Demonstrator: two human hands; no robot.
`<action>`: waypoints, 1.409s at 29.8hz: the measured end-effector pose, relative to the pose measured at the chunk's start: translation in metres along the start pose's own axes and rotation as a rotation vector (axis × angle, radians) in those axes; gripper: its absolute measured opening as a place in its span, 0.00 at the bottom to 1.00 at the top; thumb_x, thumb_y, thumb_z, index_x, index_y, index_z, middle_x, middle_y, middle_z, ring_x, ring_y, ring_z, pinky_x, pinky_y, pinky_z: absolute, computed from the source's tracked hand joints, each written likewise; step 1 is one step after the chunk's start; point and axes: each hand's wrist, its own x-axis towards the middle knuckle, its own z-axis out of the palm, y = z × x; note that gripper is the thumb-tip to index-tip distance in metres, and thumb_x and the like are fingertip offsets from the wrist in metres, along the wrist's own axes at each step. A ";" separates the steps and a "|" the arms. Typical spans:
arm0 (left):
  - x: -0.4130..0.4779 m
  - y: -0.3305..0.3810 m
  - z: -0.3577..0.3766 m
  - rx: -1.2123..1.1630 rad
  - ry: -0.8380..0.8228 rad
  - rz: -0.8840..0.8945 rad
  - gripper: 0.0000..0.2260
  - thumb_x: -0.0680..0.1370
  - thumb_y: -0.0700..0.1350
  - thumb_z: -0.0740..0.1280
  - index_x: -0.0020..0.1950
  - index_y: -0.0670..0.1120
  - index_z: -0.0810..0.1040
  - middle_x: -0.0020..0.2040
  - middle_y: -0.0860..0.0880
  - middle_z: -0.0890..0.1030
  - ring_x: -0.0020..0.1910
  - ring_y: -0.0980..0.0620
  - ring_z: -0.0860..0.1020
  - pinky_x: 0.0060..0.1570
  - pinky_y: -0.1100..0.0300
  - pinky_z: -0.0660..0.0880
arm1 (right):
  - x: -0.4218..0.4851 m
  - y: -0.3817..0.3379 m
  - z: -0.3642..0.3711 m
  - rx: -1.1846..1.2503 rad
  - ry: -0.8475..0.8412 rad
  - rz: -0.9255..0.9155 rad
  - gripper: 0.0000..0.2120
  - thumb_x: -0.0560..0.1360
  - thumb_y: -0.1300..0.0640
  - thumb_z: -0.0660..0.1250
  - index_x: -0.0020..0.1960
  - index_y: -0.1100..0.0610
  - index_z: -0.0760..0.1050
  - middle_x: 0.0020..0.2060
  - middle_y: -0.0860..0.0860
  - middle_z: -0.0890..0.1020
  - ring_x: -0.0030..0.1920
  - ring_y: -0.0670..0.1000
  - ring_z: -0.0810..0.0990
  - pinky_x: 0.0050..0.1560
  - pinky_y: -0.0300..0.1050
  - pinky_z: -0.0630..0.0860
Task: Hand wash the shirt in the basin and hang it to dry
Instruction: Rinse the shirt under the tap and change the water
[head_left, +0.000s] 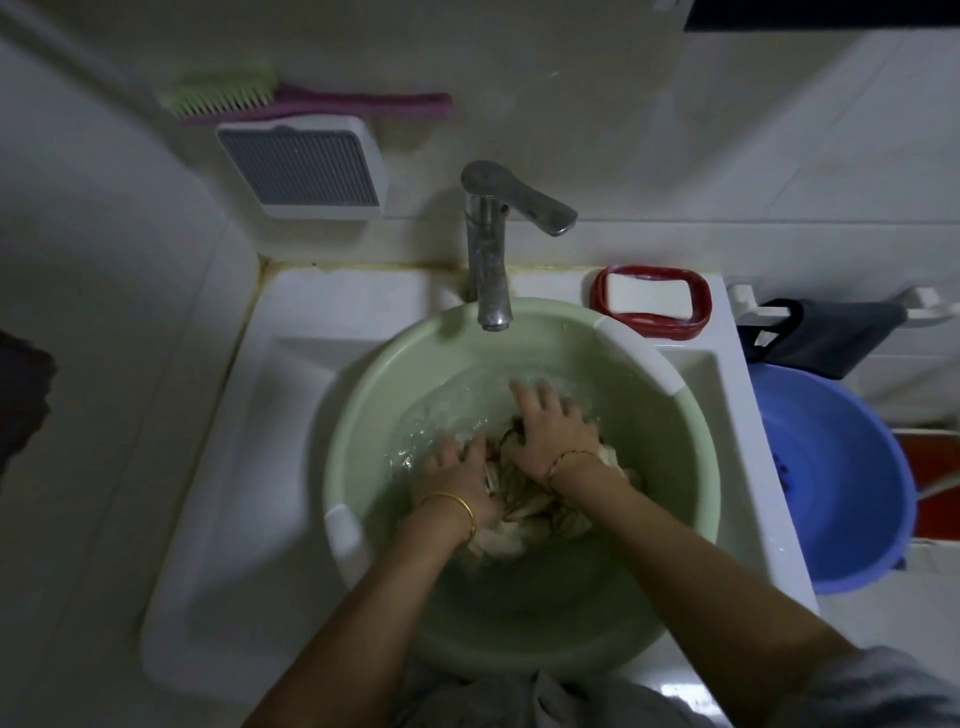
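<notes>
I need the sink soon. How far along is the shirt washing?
Done: the green basin holds water and the shirt lies soaked in it. In hand: the left hand and right hand press down on the bunched shirt in the water. Left: rinsing, wringing and hanging; the shirt is not yet out of the basin.

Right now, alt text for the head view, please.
The left hand and right hand press a bunched shirt into water in a green basin set in a white sink, below a tap. A soap dish sits at the sink's back right; a blue basin stands further right.
</notes>
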 end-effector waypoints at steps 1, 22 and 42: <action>0.001 0.001 0.004 -0.004 -0.033 -0.006 0.40 0.73 0.58 0.66 0.76 0.55 0.45 0.76 0.41 0.49 0.74 0.37 0.52 0.71 0.46 0.57 | 0.003 -0.002 0.009 0.011 -0.021 0.006 0.33 0.78 0.43 0.55 0.76 0.47 0.43 0.76 0.56 0.49 0.73 0.66 0.54 0.69 0.65 0.60; 0.004 -0.017 -0.051 -0.665 0.481 0.051 0.14 0.71 0.39 0.68 0.30 0.48 0.66 0.28 0.50 0.67 0.32 0.50 0.67 0.32 0.59 0.63 | -0.002 0.027 -0.028 0.689 0.605 0.080 0.15 0.80 0.49 0.57 0.38 0.55 0.68 0.41 0.53 0.74 0.39 0.52 0.73 0.39 0.44 0.67; 0.022 -0.010 -0.001 -1.162 0.194 -0.132 0.22 0.75 0.44 0.69 0.67 0.47 0.69 0.61 0.44 0.76 0.57 0.44 0.76 0.52 0.56 0.74 | 0.019 0.000 0.037 0.487 0.203 0.275 0.20 0.79 0.61 0.55 0.70 0.50 0.62 0.65 0.59 0.68 0.56 0.60 0.75 0.55 0.52 0.75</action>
